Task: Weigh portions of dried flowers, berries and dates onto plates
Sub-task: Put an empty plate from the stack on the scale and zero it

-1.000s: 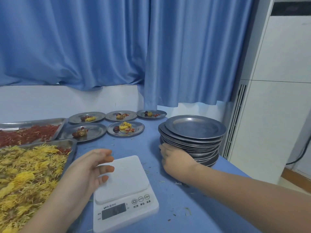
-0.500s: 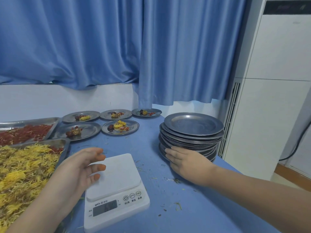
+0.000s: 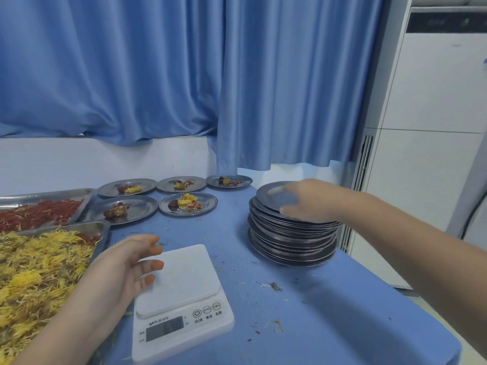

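Observation:
A white digital scale sits on the blue table with nothing on its platform. My left hand hovers at the platform's left edge, fingers relaxed, holding nothing. To the right stands a tall stack of metal plates. My right hand, motion-blurred, lies over the top plate with fingers spread on it and the thumb at its near rim. Dried yellow flowers fill a tray on the left, and red berries fill the tray behind it.
Several filled plates with flowers, berries and dates sit in two rows at the back. A blue curtain hangs behind them. A white floor-standing air conditioner stands beyond the table's right edge. Flower scraps lie on the cloth.
My right hand rose from the near side of the plate stack onto the top plate. My left hand stayed beside the scale.

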A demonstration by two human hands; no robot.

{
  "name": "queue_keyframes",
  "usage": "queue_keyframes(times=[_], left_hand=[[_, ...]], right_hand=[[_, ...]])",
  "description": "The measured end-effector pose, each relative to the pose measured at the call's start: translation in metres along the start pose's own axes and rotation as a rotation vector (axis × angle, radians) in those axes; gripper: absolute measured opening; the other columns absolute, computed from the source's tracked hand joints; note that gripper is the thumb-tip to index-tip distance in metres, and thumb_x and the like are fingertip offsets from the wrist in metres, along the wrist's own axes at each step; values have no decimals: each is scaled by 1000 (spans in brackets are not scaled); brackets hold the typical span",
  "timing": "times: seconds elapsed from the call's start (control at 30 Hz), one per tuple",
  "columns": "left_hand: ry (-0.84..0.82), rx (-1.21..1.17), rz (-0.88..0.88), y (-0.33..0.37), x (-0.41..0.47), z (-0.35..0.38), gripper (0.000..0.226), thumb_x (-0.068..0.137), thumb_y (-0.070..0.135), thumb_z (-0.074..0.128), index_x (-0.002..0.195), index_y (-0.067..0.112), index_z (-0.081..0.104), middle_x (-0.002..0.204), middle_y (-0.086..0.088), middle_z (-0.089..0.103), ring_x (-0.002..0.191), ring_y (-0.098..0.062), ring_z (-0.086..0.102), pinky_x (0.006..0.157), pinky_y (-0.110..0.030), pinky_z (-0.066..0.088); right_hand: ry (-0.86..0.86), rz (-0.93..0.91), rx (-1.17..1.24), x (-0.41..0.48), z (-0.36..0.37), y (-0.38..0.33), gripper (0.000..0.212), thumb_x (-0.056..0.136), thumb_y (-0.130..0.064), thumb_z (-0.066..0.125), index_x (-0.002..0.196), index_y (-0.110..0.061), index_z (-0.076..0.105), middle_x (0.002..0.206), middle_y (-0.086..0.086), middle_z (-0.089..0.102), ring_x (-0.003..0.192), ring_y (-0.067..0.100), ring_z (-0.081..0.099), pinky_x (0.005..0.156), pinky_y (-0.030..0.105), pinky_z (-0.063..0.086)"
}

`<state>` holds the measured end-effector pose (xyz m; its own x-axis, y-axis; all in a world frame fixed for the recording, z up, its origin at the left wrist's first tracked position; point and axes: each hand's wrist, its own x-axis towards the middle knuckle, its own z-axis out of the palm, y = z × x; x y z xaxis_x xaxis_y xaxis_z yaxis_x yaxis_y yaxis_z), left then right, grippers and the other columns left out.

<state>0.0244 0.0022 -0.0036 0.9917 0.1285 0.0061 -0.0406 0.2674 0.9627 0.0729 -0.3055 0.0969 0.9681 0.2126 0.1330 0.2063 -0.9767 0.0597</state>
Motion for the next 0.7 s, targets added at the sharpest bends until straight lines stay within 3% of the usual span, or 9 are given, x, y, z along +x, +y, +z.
queue_keyframes(times=[0.07,0.2,0.3,0.33,0.43,0.5,0.7], left_hand=[[2,-2,-2,0,0,0,18,95,17,52,97,9,68,80,-5,66,68,-22,60,65,-35,41],[7,-4,-7,2,-2,1,17,94,18,54,97,9,68,80,-6,66,68,-22,60,64,-34,41],[7,-2,-9,3,-3,2,16,93,18,55,96,9,68,76,-5,67,67,-22,60,63,-35,41],[8,-2,-9,3,-3,2,16,93,18,55,95,9,68,77,-5,67,67,-22,60,63,-35,41],[8,-3,-5,3,-3,1,17,93,18,55,97,8,68,79,-6,66,68,-23,60,63,-35,42],[8,-4,-2,3,-2,0,17,93,18,54,98,8,67,80,-5,67,69,-22,60,63,-35,42],[2,-3,3,0,-2,0,18,93,17,54,98,8,69,74,-3,69,66,-21,61,64,-35,42]], right_hand=[[-70,16,11,1,3,6,42,89,-29,48,130,-33,51,113,-2,59,107,23,54,87,30,44],[-5,1,39,0,12,7,43,82,-14,46,120,-31,60,92,-8,60,87,19,53,74,27,46],[5,11,40,0,12,7,11,84,-22,51,84,-19,61,71,-2,54,77,24,51,66,30,42],[-5,15,41,-2,9,7,18,86,-30,53,78,-15,58,69,0,53,77,26,51,65,29,42],[-77,9,100,-5,2,10,36,85,-49,58,101,-18,67,99,-1,69,97,22,60,86,34,49],[-63,-4,79,-9,1,8,38,84,-42,62,115,-21,65,111,-7,69,104,16,60,92,32,48],[118,-22,114,-12,9,2,30,74,-17,61,103,-20,69,89,-9,70,87,13,63,81,28,53]])
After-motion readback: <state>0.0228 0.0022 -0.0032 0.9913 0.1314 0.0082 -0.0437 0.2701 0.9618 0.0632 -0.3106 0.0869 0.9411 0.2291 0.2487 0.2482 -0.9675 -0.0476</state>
